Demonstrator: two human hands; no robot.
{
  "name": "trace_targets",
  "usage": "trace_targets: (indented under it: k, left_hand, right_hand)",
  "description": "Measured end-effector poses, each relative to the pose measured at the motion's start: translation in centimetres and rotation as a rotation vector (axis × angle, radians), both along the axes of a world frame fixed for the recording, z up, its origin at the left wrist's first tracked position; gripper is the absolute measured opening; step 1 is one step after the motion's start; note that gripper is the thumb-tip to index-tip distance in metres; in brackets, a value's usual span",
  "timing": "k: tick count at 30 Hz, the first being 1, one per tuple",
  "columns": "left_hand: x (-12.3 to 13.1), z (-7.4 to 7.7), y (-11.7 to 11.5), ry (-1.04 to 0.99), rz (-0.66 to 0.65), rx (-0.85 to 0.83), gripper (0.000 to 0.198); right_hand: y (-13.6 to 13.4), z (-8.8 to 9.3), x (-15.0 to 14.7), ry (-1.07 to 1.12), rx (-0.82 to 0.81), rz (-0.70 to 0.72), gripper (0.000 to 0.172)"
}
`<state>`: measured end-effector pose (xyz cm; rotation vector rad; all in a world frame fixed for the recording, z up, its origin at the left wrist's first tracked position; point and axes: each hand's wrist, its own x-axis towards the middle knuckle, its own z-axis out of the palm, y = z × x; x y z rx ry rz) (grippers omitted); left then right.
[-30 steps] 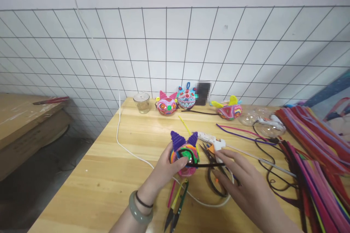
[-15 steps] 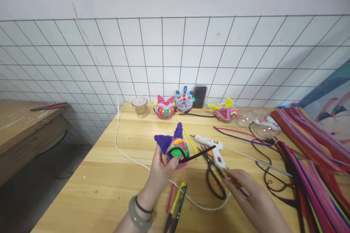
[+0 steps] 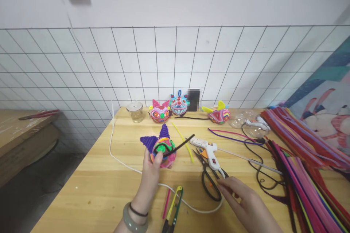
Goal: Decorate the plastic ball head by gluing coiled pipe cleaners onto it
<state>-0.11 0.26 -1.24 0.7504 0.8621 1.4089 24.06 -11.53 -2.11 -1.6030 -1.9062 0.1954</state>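
Observation:
My left hand (image 3: 151, 169) is closed around a ball-shaped animal head (image 3: 168, 159) wound in colourful pipe cleaners, with two purple pointed ears. Its thumb presses a black pipe cleaner (image 3: 183, 145) onto the green eye, and the free end sticks out to the right. My right hand (image 3: 242, 198) has its fingertips pinched together at the black handles of a pair of scissors (image 3: 205, 169), beside the white cord; what is between them is hidden. A white glue gun (image 3: 209, 151) lies partly across the scissors.
Yellow-green thread snips (image 3: 175, 205) and a pink piece (image 3: 166, 204) lie in front. Finished heads (image 3: 160, 113), a glass (image 3: 135, 112) and a dark pixelated rectangle (image 3: 194, 100) stand along the wall. Clear balls (image 3: 257, 128) and bundled pipe cleaners (image 3: 295, 174) are on the right.
The whole view has shifted slightly. My left hand still holds the head, now farther from the glue gun. My right hand's fingertips have moved a little down, off the glue gun's base.

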Motion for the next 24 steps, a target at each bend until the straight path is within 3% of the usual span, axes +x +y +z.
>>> trace_targets:
  k: [3,8,15,19,24]
  left_hand:
    - [-0.1,0.2,0.2,-0.077,0.054,-0.041,0.045]
    - [-0.3,0.5,0.5,-0.198,0.017,-0.104,0.047]
    - [-0.3,0.5,0.2,-0.258,-0.034,-0.143,0.047]
    - [-0.2,0.4,0.2,-0.245,-0.025,-0.125,0.048]
    - [0.2,0.4,-0.1,-0.204,-0.023,-0.074,0.048]
  right_hand:
    - [-0.3,-0.1,0.4,-0.055,-0.023,-0.036,0.02]
    - [-0.1,-0.2,1.1,-0.096,-0.079,-0.183,0.028]
    - [3.7,0.7,1.9,-0.055,-0.098,-0.314,0.028]
    - [5.3,2.2,-1.1,0.14,-0.015,-0.141,0.026]
    - [6.4,5.0,-6.7,0.628,-0.205,-0.013,0.038]
